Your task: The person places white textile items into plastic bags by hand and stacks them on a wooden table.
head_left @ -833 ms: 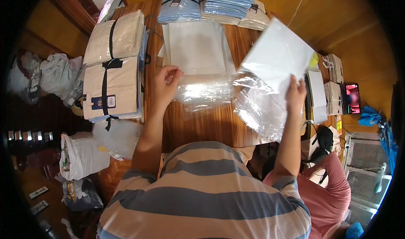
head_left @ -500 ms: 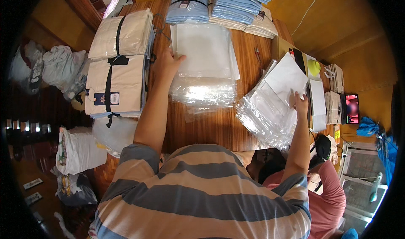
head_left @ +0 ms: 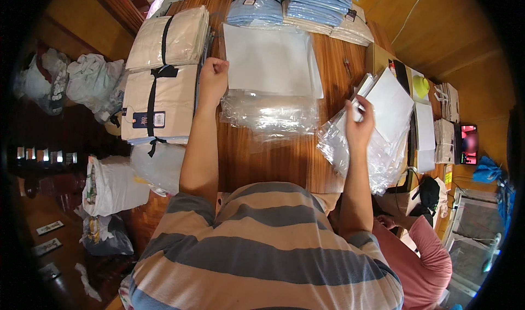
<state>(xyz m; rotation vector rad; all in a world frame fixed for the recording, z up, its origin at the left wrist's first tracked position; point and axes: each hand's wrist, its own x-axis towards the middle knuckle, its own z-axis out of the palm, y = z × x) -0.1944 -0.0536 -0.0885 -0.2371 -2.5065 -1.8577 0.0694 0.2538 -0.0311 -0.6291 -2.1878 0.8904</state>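
Observation:
My left hand [head_left: 212, 76] is curled into a fist at the left edge of a white sheet stack [head_left: 270, 59] on the wooden table [head_left: 262, 157]; nothing shows in it. Just below that stack lies a pile of clear plastic bags [head_left: 270, 113]. My right hand [head_left: 359, 123] rests on a second pile of clear bags [head_left: 363, 146] at the table's right edge and pinches the corner of a white flat pack [head_left: 391, 105] lying on it.
Beige folded bundles tied with black straps [head_left: 161, 86] sit at the left. Blue folded garments [head_left: 298, 1] are stacked at the far edge. A cardboard box [head_left: 383, 64] and paper stacks stand right. Another person in a pink top [head_left: 421, 255] sits lower right. Filled bags [head_left: 109, 184] lie on the floor.
My right hand lowered the white pack from mid-air onto the right pile of bags. My left hand moved up from the clear bags to the white sheet's edge and closed into a fist.

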